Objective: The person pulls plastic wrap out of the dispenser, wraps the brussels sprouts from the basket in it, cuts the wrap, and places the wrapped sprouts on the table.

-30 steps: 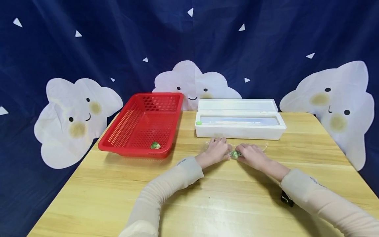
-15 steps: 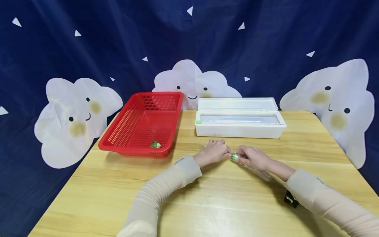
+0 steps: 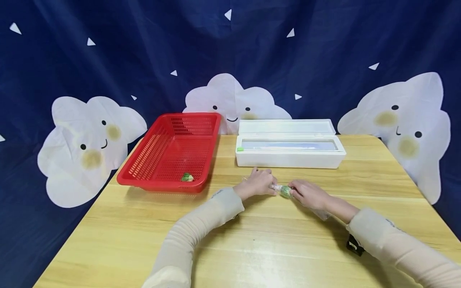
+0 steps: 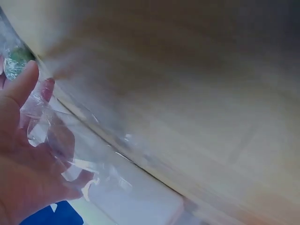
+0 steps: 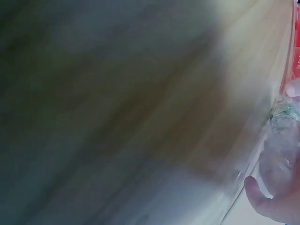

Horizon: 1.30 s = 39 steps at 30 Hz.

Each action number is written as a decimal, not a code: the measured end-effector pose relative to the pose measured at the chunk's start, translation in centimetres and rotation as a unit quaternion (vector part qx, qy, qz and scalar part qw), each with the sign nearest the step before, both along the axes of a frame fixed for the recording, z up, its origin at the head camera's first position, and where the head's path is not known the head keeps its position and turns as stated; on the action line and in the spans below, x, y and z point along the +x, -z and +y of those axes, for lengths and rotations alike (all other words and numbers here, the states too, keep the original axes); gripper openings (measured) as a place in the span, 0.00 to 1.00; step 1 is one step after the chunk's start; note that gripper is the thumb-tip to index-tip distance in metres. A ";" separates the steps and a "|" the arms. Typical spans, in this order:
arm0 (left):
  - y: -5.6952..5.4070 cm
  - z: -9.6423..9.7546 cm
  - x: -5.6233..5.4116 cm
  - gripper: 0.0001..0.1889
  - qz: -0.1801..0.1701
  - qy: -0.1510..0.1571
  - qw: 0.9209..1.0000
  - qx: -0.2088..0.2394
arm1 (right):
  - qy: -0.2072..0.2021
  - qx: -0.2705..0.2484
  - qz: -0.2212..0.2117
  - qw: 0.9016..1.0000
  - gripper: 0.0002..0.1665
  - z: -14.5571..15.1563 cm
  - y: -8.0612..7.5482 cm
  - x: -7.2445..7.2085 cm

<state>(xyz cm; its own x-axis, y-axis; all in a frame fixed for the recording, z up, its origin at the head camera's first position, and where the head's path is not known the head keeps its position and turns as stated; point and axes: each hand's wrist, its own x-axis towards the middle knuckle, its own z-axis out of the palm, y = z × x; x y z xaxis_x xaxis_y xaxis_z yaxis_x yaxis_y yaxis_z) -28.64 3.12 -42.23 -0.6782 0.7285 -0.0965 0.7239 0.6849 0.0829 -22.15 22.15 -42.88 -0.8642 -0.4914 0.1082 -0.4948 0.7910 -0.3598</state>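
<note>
A small green vegetable (image 3: 286, 191), wrapped in clear cling film, sits between the two hands over the table in the head view. My left hand (image 3: 257, 183) pinches the gathered film (image 3: 275, 187) on the vegetable's left side. On the other side, my right hand (image 3: 308, 193) grips the film close against the vegetable, and a loose film tail (image 3: 321, 214) hangs below that wrist. In the left wrist view, clear film spreads across the fingers, with the wrapped vegetable (image 4: 18, 61) past the fingertips. The right wrist view shows the vegetable (image 5: 284, 112) at its right edge.
A red perforated basket (image 3: 167, 185) stands on the left of the wooden table (image 3: 252, 248), with a small green and pale vegetable piece (image 3: 187, 177) inside. Behind the hands is a long white cling film box (image 3: 288, 160), lid raised, with a green slider (image 3: 240, 149).
The right hand has shifted slightly right and towards the wearer, bringing its film tail below the wrist. Between the left hand and the vegetable, the film now shows as a narrow gathered strand.
</note>
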 end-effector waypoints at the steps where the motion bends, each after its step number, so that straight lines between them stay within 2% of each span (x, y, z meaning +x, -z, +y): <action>1: 0.0 -0.1 -0.1 0.15 -0.002 0.001 1.000 -0.001 | 0.002 0.005 0.004 1.000 0.11 0.0 0.0 0.1; 4: -0.1 -0.3 -0.4 0.16 -0.016 0.005 1.000 0.004 | 0.007 0.014 0.005 1.000 0.11 0.1 0.0 0.3; 9: -0.8 -0.9 -1.0 0.18 -0.062 0.007 0.998 0.026 | 0.011 0.009 -0.001 1.000 0.11 0.0 0.0 0.5; 13: -1.6 -1.6 -1.7 0.16 -0.094 0.008 0.994 0.049 | 0.016 0.003 -0.005 1.000 0.11 0.0 0.1 0.6; 17: -2.1 -2.3 -2.3 0.13 -0.108 0.018 0.991 0.079 | 0.021 0.004 -0.008 1.000 0.12 0.0 0.3 0.6; 19: -2.3 -2.5 -2.3 0.13 -0.087 0.015 0.992 0.089 | 0.022 0.006 -0.009 1.000 0.13 0.0 0.3 0.6; 20: -2.3 -2.5 -2.2 0.13 -0.066 0.014 0.994 0.091 | 0.023 0.007 -0.010 1.000 0.14 0.0 0.3 0.6; 23: -2.6 -2.5 -1.5 0.14 0.029 0.009 0.994 0.105 | 0.026 0.009 -0.012 1.000 0.15 0.0 0.3 0.6; 25: -2.7 -2.2 -0.4 0.16 0.090 0.014 0.989 0.117 | 0.028 0.010 -0.011 1.000 0.15 0.0 0.3 0.6; 26: -2.8 -2.0 0.2 0.16 0.108 0.020 0.986 0.124 | 0.030 0.009 -0.012 0.999 0.16 0.0 0.2 0.7; 28: -2.7 -1.5 1.5 0.18 0.120 0.040 0.984 0.128 | 0.033 0.007 -0.013 0.999 0.16 0.0 0.1 0.7; 30: -2.6 -1.0 2.8 0.22 0.094 0.065 0.988 0.105 | 0.035 -0.001 -0.028 0.999 0.17 -0.1 -0.1 0.8; 33: -2.3 -0.6 4.0 0.30 0.026 0.095 0.994 0.038 | 0.044 -0.007 -0.043 0.998 0.18 -0.2 -0.3 0.9; 36: -1.9 -0.6 4.4 0.34 -0.024 0.096 0.995 -0.022 | 0.046 -0.019 -0.068 0.996 0.20 -0.5 -0.4 1.0; 39: -1.6 -0.8 4.2 0.35 -0.036 0.087 0.995 -0.046 | 0.045 -0.039 -0.092 0.994 0.18 -0.9 -0.3 1.3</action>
<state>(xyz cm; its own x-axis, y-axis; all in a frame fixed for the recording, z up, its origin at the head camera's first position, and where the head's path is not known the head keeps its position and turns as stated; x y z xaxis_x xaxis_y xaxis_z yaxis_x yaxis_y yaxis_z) -24.41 2.29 -40.68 -0.5321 0.8198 -0.2114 0.8261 0.5574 0.0823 -20.89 21.27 -42.57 -0.9133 -0.4067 -0.0203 -0.3432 0.7956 -0.4992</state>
